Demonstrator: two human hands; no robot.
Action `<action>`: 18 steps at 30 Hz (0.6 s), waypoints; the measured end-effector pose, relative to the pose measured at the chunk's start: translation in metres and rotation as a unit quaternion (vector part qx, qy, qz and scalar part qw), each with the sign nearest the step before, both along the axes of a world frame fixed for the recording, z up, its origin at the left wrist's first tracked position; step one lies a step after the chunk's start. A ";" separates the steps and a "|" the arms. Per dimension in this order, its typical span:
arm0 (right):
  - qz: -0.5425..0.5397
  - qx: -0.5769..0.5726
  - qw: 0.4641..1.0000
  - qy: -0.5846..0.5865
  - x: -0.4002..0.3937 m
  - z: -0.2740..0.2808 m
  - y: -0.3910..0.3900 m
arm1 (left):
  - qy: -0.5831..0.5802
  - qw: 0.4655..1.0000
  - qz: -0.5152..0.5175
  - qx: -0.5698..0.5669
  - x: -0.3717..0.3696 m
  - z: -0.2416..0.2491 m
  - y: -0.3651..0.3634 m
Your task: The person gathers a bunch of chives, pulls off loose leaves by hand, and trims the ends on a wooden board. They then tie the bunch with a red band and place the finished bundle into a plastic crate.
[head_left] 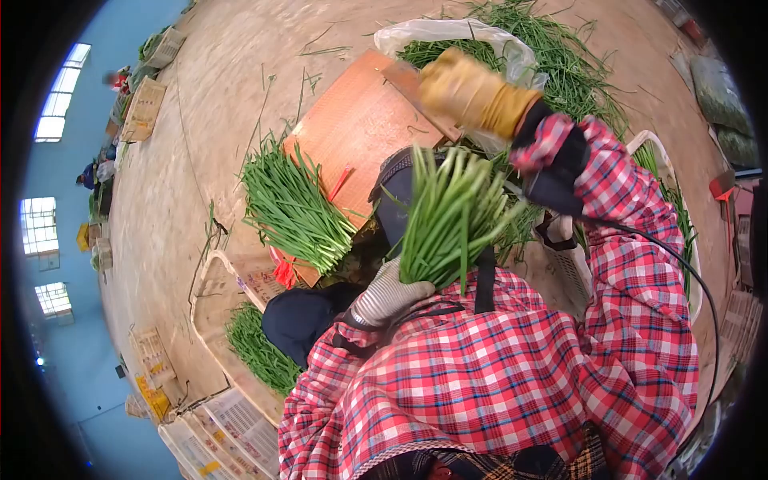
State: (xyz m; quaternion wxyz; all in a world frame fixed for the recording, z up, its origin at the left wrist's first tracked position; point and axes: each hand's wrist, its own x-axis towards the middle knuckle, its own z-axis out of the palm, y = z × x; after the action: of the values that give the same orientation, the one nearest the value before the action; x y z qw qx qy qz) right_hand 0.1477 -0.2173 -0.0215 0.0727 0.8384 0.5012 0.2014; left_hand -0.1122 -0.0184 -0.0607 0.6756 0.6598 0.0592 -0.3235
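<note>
The person wears a red plaid shirt and gloves on both hands. The left hand [390,298], in a grey knitted glove, sits a little below the centre of the frame, and its fingers are clamped around the lower ends of a bunch of green chives [448,220]. The bunch stands up from this hand and fans out toward the middle of the frame, with the tips spreading wide.

The right hand [468,92], in a yellow glove, is in the upper centre of the frame, above the held bunch and not touching it. It lies over the edge of an orange board [352,132] and in front of a clear plastic bag [448,36]. The fingers of this hand look curled together, but I cannot tell if they grip anything.

A second bundle of chives [296,212] lies on the orange board at the centre left, with its cut ends pointing to the lower right. Behind the plastic bag, at the top of the frame, a big loose heap of chives [552,60] spreads over the floor [216,96]. At the lower left, a white crate [210,316] holds more green stalks [256,348]. At the right edge of the frame, beside the right sleeve, there is another white basket [660,152] with green leaves in it.

Far away in the upper left of the frame, some cardboard boxes [144,108] stand along the wall.
</note>
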 end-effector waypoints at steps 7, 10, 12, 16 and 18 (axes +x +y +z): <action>-0.191 0.393 0.888 0.143 0.022 -0.010 -0.137 | 0.054 0.980 0.105 -0.162 -0.003 -0.023 0.017; -0.143 0.314 0.811 0.473 -0.047 0.012 -0.099 | 0.060 0.981 0.099 -0.155 0.000 -0.020 0.010; -0.137 0.322 0.798 0.491 -0.081 0.009 -0.078 | 0.066 0.980 0.096 -0.161 0.001 -0.020 0.011; -0.109 0.417 0.785 0.444 -0.092 -0.024 -0.087 | 0.117 0.971 0.121 -0.172 -0.004 -0.030 0.023; -0.097 0.407 0.793 0.443 -0.102 -0.044 -0.077 | 0.116 0.970 0.124 -0.173 -0.004 -0.035 0.028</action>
State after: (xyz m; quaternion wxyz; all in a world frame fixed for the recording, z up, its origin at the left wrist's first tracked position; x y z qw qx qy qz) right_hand 0.0460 -0.2946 -0.0658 -0.4864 0.8321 0.2660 -0.0149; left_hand -0.1157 0.0098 -0.0957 0.8029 0.4781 0.1617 -0.3171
